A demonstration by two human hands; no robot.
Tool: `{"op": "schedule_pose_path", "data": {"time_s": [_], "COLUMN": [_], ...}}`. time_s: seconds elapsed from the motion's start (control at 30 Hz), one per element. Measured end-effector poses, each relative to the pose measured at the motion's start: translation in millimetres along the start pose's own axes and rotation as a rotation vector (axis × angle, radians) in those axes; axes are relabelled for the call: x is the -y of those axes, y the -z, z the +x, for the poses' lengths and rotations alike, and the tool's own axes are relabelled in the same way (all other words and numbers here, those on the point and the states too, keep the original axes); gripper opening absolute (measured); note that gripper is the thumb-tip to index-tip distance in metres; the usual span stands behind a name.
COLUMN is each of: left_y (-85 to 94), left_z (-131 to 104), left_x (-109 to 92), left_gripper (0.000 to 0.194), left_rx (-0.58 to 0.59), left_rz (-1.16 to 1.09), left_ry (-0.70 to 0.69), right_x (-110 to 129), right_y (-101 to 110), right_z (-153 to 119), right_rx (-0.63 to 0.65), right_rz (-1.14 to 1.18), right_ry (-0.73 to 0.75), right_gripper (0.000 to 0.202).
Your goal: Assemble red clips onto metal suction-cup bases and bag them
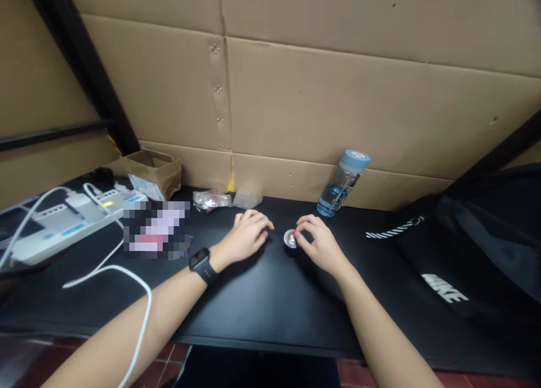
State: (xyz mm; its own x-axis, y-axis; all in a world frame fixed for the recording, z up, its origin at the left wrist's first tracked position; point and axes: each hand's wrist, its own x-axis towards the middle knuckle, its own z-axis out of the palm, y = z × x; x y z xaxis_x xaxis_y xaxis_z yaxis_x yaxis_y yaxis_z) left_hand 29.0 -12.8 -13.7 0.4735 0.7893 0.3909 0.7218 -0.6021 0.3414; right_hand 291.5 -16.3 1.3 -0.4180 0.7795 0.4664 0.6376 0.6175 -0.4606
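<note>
My right hand (316,241) is over the black table, with thumb and index finger pinched together on a small reddish piece too small to name. Right under those fingertips lies a small round disc-like thing (289,239), pale-rimmed with a darker middle; I cannot tell whether it is a tin or a lid. To its left, my left hand (247,237) hovers at or just above the table, fingers loosely bent and apart, holding nothing. A dark smart band (203,264) is on the left wrist.
Behind stands a blue-capped water bottle (341,185). Clear plastic packets (212,200) lie near the cardboard wall. At left are a power strip (80,224), a white cable (146,298) crossing over my forearm, and a small cardboard box (158,171). A black bag (473,264) fills the right side.
</note>
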Motion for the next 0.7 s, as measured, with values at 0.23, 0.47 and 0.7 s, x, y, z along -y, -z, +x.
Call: {"op": "schedule_pose_path", "data": {"time_s": [0.23,0.47,0.7], "left_y": [21.2,1.8,-2.7], "left_z": [-0.3,2.1,2.8], "left_x": [45.3,40.8,31.5], "left_gripper": [0.024,0.016,0.014], "left_rx": [0.053,0.051,0.048], "left_rz": [0.003,0.065,0.087], "left_ry": [0.05,0.008,-0.016], "right_x": [-21.2,-35.4,-52.5], "right_y": [-2.6,-17.1,-18.2], "right_z": [1.8,9.7,11.4], "right_rx": [-0.022,-0.068,-0.096], "right_rz": [-0.139,-0.191,-0.218], "right_ry": [-0.149,-0.211,-0.187], "right_gripper": [0.014,0.017,0.021]}}
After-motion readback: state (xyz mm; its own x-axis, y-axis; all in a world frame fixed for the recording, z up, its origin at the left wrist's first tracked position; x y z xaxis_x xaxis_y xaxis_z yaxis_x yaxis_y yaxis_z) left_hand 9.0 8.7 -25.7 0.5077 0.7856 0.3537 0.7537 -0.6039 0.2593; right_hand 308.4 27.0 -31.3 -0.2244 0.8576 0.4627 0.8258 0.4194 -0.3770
